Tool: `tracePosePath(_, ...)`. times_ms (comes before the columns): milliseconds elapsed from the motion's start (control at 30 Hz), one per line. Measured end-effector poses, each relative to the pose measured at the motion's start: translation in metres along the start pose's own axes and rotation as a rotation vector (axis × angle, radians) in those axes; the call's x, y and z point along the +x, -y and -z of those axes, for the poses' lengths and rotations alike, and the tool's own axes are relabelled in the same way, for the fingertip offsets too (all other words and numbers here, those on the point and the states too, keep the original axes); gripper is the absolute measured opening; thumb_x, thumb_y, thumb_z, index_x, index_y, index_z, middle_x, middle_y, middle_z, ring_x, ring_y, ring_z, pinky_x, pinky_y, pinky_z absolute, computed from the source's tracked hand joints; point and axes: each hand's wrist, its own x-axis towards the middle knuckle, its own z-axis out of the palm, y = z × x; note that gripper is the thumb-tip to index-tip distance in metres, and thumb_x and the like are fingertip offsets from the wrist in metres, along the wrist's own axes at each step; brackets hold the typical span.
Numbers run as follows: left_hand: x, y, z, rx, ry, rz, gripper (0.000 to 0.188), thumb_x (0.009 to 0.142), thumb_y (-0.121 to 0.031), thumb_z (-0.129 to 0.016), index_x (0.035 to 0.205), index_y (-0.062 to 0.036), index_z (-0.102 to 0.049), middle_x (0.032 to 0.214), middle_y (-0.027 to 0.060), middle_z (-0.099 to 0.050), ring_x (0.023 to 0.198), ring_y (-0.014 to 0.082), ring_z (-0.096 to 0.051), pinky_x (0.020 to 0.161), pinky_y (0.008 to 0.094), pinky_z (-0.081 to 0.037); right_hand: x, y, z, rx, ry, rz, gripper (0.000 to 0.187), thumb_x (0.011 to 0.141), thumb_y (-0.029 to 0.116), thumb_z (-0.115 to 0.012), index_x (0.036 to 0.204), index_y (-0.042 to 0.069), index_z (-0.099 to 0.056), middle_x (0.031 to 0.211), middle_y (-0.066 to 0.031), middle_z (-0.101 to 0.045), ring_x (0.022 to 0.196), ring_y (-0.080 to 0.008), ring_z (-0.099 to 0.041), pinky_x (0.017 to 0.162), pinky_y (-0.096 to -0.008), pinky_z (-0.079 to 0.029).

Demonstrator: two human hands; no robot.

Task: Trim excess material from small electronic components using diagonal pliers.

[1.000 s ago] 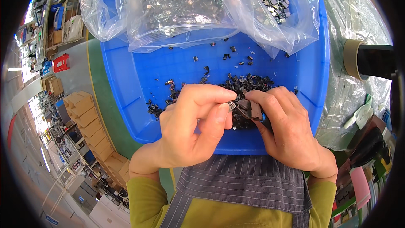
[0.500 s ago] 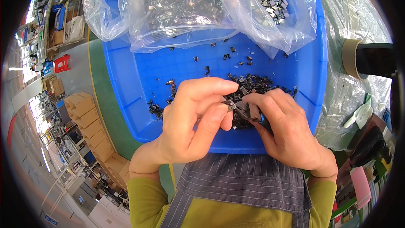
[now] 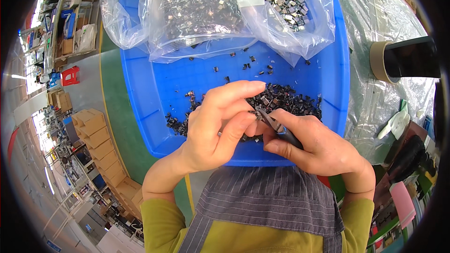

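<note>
My left hand pinches a small dark metallic piece between thumb and fingers, with its index finger stretched out above. My right hand is closed around a pair of small pliers with dark handles. The jaws of the pliers point left and reach the piece at my left fingertips; whether they grip it I cannot tell. Under both hands, a heap of small dark metallic pieces lies in a blue plastic bin.
Across the bin's far side lie a large clear plastic bag of small metallic pieces and another open bag with shiny ones. To the right are a tape roll, a dark phone-like device and a white glove. Cardboard boxes stand at left.
My right hand has turned, so the pliers' jaws and handles now show clearly, pointing at the left fingertips. My left hand keeps its pinch. The bin and bags sit slightly differently in view.
</note>
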Motion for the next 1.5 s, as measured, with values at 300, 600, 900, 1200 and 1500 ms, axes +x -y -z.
tracePosePath(300,0.000,0.000,-0.002,0.037,0.015,0.001,0.035,0.098,-0.020,-0.047,0.122,0.0042,-0.043,0.089,0.0100,-0.061,0.059,0.0073,-0.055,0.048,0.0182,-0.041,-0.002,0.004,0.001,-0.007,0.005,-0.041,0.022,0.089,0.013,-0.057,0.105,-0.001,-0.051,0.092,-0.0219,-0.062,0.090,-0.0416,-0.059,0.073,-0.0445,-0.046)
tracePosePath(600,0.010,0.003,0.011,0.400,0.164,-0.087,0.014,0.083,-0.007,-0.063,0.092,0.0025,-0.057,0.061,0.0089,-0.055,0.052,0.0240,-0.057,0.046,0.0307,-0.042,-0.002,0.006,0.004,-0.065,-0.002,-0.089,0.021,0.089,0.011,-0.057,0.104,-0.001,-0.051,0.091,-0.0221,-0.062,0.088,-0.0421,-0.059,0.070,-0.0447,-0.047)
tracePosePath(900,0.007,0.010,0.007,0.722,0.016,-0.460,0.022,0.072,-0.011,-0.070,0.085,0.0029,-0.059,0.058,0.0065,-0.050,0.047,0.0211,-0.049,0.041,0.0296,-0.036,-0.002,0.008,0.005,0.004,0.068,-0.076,0.023,0.090,0.013,-0.057,0.107,0.000,-0.050,0.088,-0.0238,-0.062,0.085,-0.0421,-0.059,0.068,-0.0447,-0.047)
tracePosePath(1200,0.007,0.003,0.011,0.318,0.195,-0.029,0.011,0.080,-0.001,-0.061,0.089,0.0030,-0.056,0.062,0.0089,-0.053,0.054,0.0236,-0.054,0.047,0.0327,-0.041,-0.002,-0.012,-0.005,-0.178,-0.172,0.129,0.020,0.084,0.008,-0.060,0.099,-0.001,-0.050,0.079,-0.0224,-0.059,0.077,-0.0415,-0.058,0.062,-0.0470,-0.044)
tracePosePath(1500,0.005,0.009,0.013,0.495,0.145,-0.216,0.011,0.085,-0.007,-0.060,0.088,0.0030,-0.061,0.061,0.0074,-0.057,0.050,0.0197,-0.054,0.047,0.0271,-0.042,0.000,-0.008,-0.001,-0.212,-0.097,0.110,0.019,0.085,0.009,-0.060,0.097,-0.001,-0.049,0.078,-0.0212,-0.058,0.077,-0.0414,-0.058,0.062,-0.0472,-0.045)
